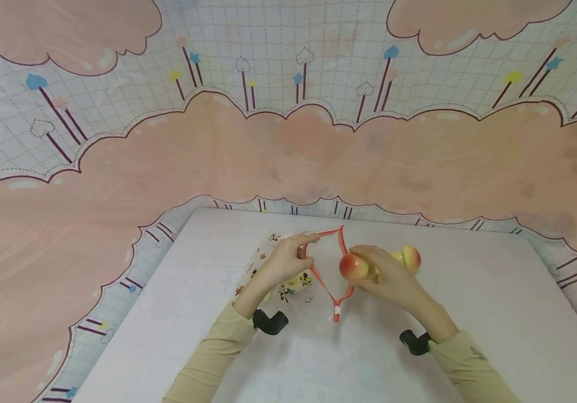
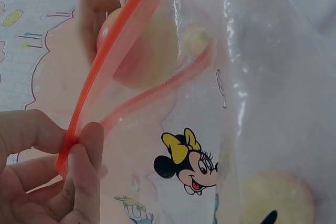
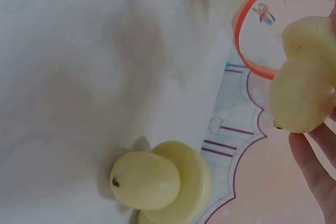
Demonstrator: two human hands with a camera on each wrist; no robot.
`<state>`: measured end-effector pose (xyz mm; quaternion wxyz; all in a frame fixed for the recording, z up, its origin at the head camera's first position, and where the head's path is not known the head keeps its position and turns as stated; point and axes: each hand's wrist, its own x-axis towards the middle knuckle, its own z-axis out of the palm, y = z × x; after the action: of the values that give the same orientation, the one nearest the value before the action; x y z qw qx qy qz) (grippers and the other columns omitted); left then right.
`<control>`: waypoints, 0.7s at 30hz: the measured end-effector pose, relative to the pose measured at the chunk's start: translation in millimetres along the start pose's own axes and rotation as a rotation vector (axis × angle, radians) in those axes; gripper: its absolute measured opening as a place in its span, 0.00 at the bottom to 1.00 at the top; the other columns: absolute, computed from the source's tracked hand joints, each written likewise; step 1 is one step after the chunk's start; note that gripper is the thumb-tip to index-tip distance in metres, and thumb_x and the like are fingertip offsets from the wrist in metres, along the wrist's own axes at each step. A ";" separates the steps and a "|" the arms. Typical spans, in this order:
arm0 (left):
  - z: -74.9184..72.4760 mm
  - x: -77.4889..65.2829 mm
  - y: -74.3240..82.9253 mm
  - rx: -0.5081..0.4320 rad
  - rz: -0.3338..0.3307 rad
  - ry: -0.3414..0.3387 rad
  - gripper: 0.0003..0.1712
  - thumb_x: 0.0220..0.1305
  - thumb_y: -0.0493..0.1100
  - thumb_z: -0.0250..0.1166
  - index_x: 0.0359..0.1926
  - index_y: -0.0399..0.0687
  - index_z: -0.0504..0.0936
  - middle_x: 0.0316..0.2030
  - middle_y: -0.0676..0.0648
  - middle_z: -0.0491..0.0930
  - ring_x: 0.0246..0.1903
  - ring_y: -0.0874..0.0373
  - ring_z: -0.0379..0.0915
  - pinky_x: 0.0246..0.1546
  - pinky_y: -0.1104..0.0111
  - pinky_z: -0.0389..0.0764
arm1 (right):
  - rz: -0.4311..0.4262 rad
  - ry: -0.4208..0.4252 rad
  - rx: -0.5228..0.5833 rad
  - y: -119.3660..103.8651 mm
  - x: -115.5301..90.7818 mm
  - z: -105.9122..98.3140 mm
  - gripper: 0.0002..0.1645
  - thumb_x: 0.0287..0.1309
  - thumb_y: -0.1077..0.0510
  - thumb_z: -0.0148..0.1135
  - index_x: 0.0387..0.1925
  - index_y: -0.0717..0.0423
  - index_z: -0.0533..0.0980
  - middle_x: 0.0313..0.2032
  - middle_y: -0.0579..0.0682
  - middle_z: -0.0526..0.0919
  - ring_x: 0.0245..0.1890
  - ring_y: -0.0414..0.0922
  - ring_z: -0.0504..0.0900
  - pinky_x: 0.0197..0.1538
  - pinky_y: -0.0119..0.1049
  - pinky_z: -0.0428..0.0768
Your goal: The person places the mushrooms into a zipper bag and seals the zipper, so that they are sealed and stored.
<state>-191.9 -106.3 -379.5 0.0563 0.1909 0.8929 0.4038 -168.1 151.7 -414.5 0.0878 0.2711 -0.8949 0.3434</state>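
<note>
My left hand [image 1: 283, 260] pinches the orange-red zip edge [image 1: 342, 240] of a clear bag [image 1: 255, 268] printed with cartoon figures. The bag's mouth stands spread apart. Inside it, low in the left wrist view, a round pale-yellow thing [image 2: 278, 198] shows through the plastic. A lobed yellow fruit [image 1: 353, 267] with a red-blushed end is gripped in my right hand [image 1: 386, 280], right at the bag's mouth; the right wrist view shows its rounded lobes and a dark tip. Beyond that hand, a similar yellow-and-red fruit [image 1: 411, 258] lies on the table.
The white table [image 1: 495, 313] has its back edge against a cloud-patterned cloth [image 1: 288, 157]. Each wrist carries a black mount, the left one [image 1: 270, 323] and the right one [image 1: 414, 342], both close above the tabletop.
</note>
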 end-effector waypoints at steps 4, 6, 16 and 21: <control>0.8 0.9 0.2 0.008 0.001 0.000 0.31 0.55 0.33 0.62 0.63 0.48 0.75 0.64 0.44 0.71 0.24 0.61 0.67 0.20 0.75 0.67 | -0.001 -0.012 0.017 -3.5 3.0 6.1 0.38 0.46 0.54 0.74 0.61 0.49 0.72 0.59 0.49 0.77 0.60 0.50 0.75 0.60 0.52 0.74; 1.0 0.9 0.4 0.005 -0.003 0.000 0.31 0.55 0.33 0.62 0.63 0.48 0.74 0.64 0.44 0.71 0.24 0.61 0.67 0.20 0.75 0.67 | 0.002 -0.020 0.016 -4.9 4.3 8.8 0.38 0.46 0.53 0.74 0.61 0.49 0.72 0.59 0.49 0.77 0.61 0.51 0.75 0.60 0.52 0.74; 1.8 0.7 0.1 0.010 0.004 -0.003 0.31 0.55 0.33 0.62 0.63 0.46 0.74 0.65 0.41 0.70 0.22 0.62 0.66 0.19 0.74 0.67 | 0.009 -0.061 0.027 -10.0 5.9 22.4 0.39 0.48 0.51 0.73 0.63 0.47 0.70 0.60 0.48 0.76 0.53 0.45 0.77 0.54 0.45 0.78; 1.6 0.3 0.6 0.007 0.001 -0.001 0.31 0.55 0.33 0.62 0.63 0.46 0.74 0.63 0.42 0.72 0.23 0.62 0.66 0.20 0.74 0.67 | -0.024 -0.082 0.063 -11.8 7.3 29.1 0.39 0.48 0.52 0.73 0.63 0.50 0.70 0.60 0.49 0.76 0.53 0.46 0.77 0.53 0.44 0.78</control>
<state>-191.6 -104.7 -380.2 0.0561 0.1918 0.8942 0.4005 -166.9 122.0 -427.0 0.0464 0.2985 -0.8831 0.3589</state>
